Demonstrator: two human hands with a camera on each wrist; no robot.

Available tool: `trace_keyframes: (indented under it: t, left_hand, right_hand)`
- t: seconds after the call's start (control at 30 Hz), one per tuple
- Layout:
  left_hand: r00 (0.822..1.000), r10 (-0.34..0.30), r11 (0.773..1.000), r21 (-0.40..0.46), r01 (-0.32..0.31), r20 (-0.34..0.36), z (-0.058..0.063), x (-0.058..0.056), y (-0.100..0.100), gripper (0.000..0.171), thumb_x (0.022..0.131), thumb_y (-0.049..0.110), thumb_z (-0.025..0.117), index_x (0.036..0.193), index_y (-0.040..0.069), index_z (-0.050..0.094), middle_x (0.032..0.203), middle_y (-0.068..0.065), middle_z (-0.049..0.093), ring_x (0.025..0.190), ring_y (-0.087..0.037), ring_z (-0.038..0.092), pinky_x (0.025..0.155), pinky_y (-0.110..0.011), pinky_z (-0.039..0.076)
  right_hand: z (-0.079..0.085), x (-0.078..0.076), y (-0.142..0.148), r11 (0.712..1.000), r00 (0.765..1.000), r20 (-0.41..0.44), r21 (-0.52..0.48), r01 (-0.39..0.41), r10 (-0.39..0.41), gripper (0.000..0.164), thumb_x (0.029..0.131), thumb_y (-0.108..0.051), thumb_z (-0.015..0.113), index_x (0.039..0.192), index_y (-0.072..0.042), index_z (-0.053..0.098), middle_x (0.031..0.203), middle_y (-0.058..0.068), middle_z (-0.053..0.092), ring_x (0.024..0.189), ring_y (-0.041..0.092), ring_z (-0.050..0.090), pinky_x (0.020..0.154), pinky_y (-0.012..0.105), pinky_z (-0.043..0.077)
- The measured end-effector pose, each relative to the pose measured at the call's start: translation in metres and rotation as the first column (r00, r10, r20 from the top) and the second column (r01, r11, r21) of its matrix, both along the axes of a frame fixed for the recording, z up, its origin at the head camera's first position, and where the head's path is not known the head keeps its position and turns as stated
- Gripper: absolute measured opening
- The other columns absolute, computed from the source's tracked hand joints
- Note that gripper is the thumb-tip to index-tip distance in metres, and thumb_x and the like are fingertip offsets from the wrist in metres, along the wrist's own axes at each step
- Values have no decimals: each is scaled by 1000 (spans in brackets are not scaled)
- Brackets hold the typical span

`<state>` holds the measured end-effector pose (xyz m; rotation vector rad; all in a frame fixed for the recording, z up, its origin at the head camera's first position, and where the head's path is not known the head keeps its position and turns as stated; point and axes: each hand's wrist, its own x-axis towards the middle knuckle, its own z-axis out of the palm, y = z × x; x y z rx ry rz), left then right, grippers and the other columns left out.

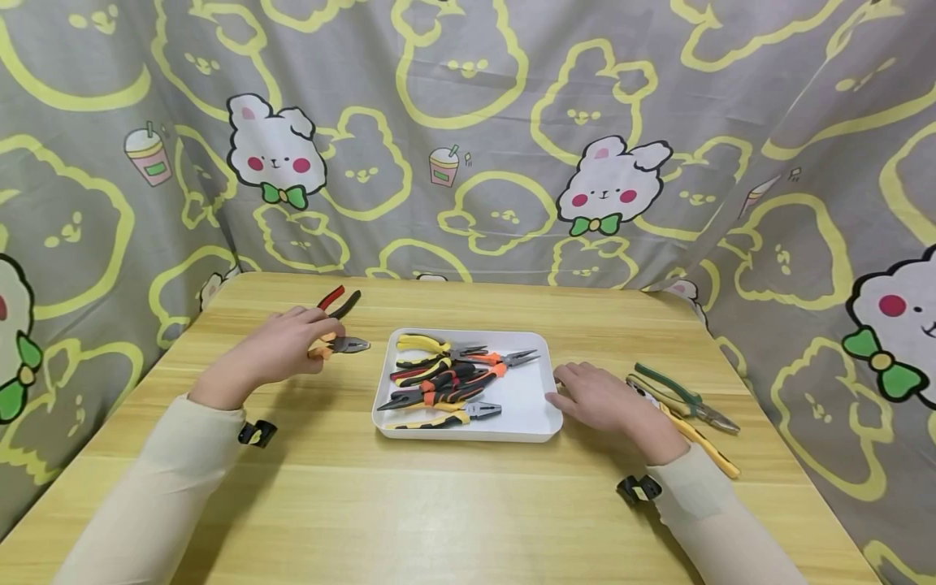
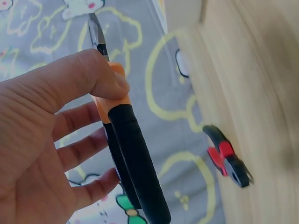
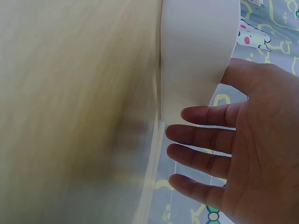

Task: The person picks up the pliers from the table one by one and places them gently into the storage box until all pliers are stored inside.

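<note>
My left hand grips a pair of orange-and-black pliers just above the table, left of the white tray. The left wrist view shows thumb and fingers of that hand wrapped around the pliers' black handles. My right hand lies flat with straight fingers against the tray's right edge. In the right wrist view its spread fingers sit beside the tray wall. Several pliers are piled in the tray.
Red-and-black pliers lie on the wooden table behind my left hand, also seen in the left wrist view. Green-handled pliers and yellow-handled pliers lie right of my right hand. A patterned curtain surrounds the table.
</note>
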<state>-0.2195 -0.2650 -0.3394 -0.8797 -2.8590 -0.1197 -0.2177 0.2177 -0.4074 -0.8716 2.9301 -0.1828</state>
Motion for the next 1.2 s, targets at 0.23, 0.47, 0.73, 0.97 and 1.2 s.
trace_keyframes:
  t: [0.23, 0.47, 0.73, 0.97, 1.2]
  left_hand:
    - [994, -103, 994, -33, 102, -29, 7, -4, 27, 40, 78, 4, 72, 114, 20, 65, 116, -4, 62, 109, -31, 54, 78, -56, 43]
    - [975, -218, 974, -66, 215, -47, 8, -13, 57, 43, 78, 10, 79, 117, 22, 64, 117, -1, 60, 107, -27, 52, 81, -51, 42]
    - [948, -315, 940, -151, 305, -43, 13, -20, 94, 42, 82, 5, 70, 119, 24, 63, 118, -2, 58, 110, -27, 53, 86, -52, 43]
    - [934, -356, 912, -223, 343, -22, 10, -28, 127, 42, 85, 3, 65, 119, 29, 62, 119, 0, 57, 115, -26, 51, 93, -50, 41]
    - [917, -398, 877, -296, 379, -6, 8, -29, 157, 41, 88, 5, 66, 122, 27, 63, 124, 0, 58, 120, -27, 50, 97, -49, 40]
  right_hand:
    - [1, 0, -1, 1000, 1000, 2, -10, 2, -2, 42, 101, -42, 49, 119, -5, 57, 103, 5, 59, 96, 24, 57, 83, 45, 47]
    - [0, 0, 0, 1000, 1000, 4, -10, 3, -2, 41, 101, -41, 49, 119, -4, 57, 103, 5, 58, 95, 24, 57, 83, 45, 47]
    - [-1, -1, 1, 1000, 1000, -1, -12, -1, 1, 42, 101, -41, 49, 119, -5, 57, 102, 4, 58, 94, 23, 56, 83, 44, 47]
    - [0, -1, 1, 1000, 1000, 5, -8, 6, -6, 42, 101, -41, 49, 120, -5, 57, 103, 5, 59, 96, 24, 57, 83, 44, 47]
    - [0, 0, 0, 1000, 1000, 3, -13, 3, -3, 41, 101, -41, 49, 120, -5, 57, 107, 6, 60, 99, 26, 57, 85, 45, 47]
